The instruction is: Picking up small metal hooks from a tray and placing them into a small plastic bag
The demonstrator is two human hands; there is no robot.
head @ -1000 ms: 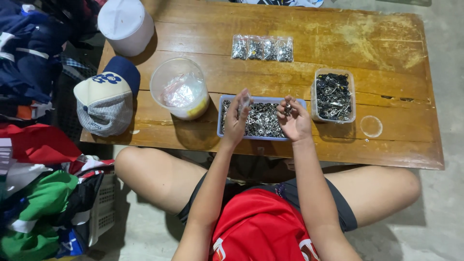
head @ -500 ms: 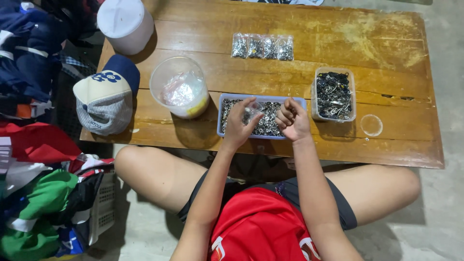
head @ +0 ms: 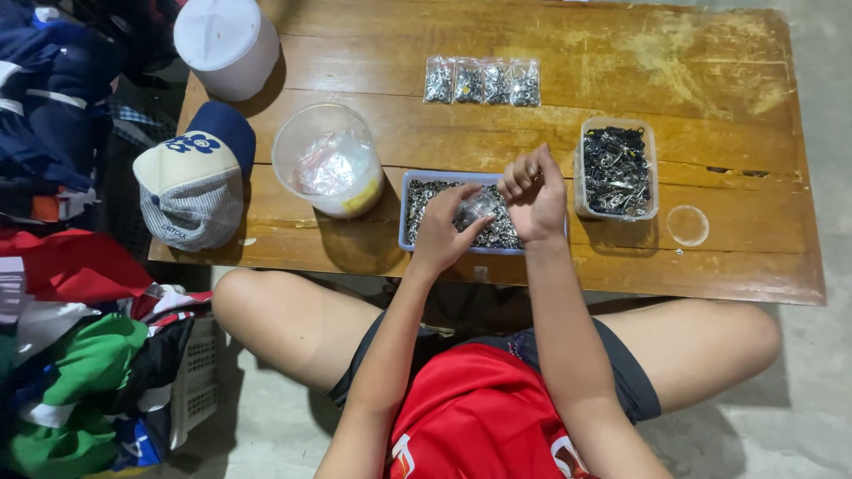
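So the blue tray [head: 410,232] full of small metal bits is the thing to go by here, sitting near the front edge of the wooden surface [head: 710,53]. Both hands are right over it. The left hand [head: 444,232] is pinching a small clear plastic bag [head: 477,208] between thumb and fingers, holding it just above the tray. The right hand [head: 535,193] is curled closed over the tray's right end, fingertips bunched together (can't really tell if there's a piece in them, too small to see).

Just right of the tray there's a clear tub [head: 617,168] of darker metal hardware, and a bit further right of that a small clear lid [head: 688,224] lying flat. Just left of the tray is a round clear container [head: 327,160] with crumpled plastic bags inside, and left of that a blue and cream cap [head: 191,182]. Behind the tray, farther from the person, a row of four filled little bags [head: 482,82] lies side by side. A white bucket [head: 226,40] stands at the far left corner.
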